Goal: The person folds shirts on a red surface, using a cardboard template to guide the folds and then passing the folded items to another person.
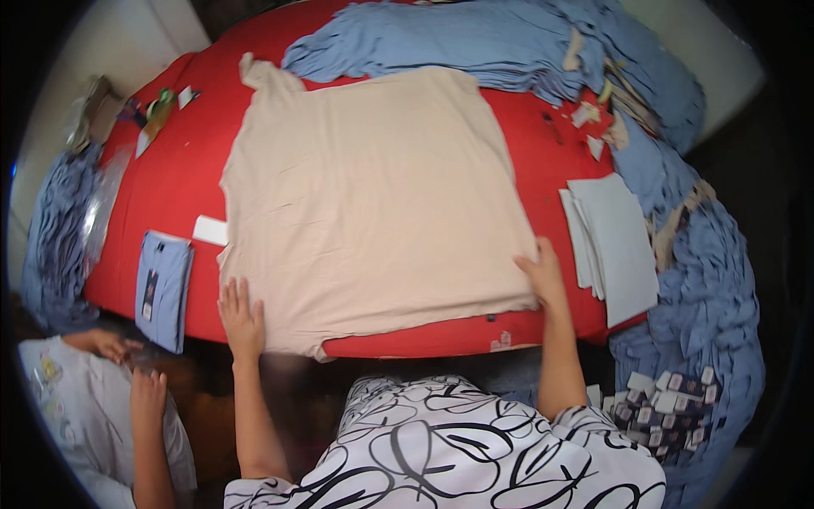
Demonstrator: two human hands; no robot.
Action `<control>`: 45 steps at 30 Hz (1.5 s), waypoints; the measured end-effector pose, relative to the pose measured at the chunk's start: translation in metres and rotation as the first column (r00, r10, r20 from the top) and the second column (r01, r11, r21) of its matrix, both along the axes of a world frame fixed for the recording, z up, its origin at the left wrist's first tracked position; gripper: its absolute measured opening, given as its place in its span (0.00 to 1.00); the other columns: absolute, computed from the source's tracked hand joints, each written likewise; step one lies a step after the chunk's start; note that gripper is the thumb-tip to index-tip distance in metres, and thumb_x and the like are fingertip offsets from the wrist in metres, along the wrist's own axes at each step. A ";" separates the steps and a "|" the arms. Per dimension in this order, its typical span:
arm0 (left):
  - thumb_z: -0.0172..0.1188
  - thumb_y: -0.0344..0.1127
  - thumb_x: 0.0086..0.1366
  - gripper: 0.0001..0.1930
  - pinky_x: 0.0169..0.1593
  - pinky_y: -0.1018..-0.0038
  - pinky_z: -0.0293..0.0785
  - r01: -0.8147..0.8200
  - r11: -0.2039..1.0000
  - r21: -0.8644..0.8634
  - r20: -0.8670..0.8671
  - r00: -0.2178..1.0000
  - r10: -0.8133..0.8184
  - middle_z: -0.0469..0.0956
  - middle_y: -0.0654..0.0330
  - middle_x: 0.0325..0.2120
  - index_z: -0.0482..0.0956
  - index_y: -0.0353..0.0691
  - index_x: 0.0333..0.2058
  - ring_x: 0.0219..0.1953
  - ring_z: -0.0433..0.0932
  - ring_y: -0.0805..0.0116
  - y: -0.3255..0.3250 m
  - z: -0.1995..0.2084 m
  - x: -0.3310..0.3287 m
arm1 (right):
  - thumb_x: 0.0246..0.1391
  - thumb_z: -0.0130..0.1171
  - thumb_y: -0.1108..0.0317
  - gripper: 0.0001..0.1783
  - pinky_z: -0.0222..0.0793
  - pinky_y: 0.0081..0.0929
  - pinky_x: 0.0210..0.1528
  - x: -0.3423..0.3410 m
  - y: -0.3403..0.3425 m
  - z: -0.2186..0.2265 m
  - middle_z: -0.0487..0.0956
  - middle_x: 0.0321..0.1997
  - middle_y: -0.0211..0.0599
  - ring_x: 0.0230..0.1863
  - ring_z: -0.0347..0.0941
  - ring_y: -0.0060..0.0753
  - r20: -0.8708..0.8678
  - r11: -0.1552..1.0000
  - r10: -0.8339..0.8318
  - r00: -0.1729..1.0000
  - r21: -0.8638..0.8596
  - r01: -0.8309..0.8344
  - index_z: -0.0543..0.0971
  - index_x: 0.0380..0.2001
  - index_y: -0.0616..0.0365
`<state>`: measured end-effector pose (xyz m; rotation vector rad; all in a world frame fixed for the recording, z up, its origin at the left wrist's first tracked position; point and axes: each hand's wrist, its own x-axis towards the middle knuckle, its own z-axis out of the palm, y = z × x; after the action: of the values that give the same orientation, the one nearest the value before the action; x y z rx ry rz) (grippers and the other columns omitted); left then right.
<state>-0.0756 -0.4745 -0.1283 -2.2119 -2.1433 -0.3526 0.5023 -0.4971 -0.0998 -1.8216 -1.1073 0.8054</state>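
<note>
A beige shirt lies spread over the red-covered table in front of me, with shallow creases and one sleeve reaching to the far left. My left hand rests flat on its near left corner, fingers stretched out. At the near right edge of the shirt is my right hand, thumb and forefinger apart, touching the cloth. Beside the shirt's left edge, partly under it, shows a white card. A folded blue shirt with a dark tag lies left of my left hand.
Blue garments are piled along the far edge and down the right side. Pale folded sheets lie at the right. Several tags sit on blue cloth at the lower right. A co-worker's hands are at the lower left.
</note>
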 end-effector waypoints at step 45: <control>0.68 0.37 0.56 0.13 0.37 0.63 0.73 -0.296 0.911 -0.287 0.414 0.819 0.397 0.80 0.54 0.28 0.77 0.34 0.33 0.33 0.79 0.54 0.078 0.074 -0.056 | 0.58 0.57 0.66 0.15 0.70 0.41 0.47 -0.322 0.237 0.122 0.81 0.41 0.54 0.44 0.77 0.55 0.261 0.474 0.844 0.469 0.046 -0.879 0.77 0.47 0.61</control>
<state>-0.1319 -0.3967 -0.0546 -1.8982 -2.9024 -0.7285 0.1803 -0.2603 0.0218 -1.0885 -2.2588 1.0360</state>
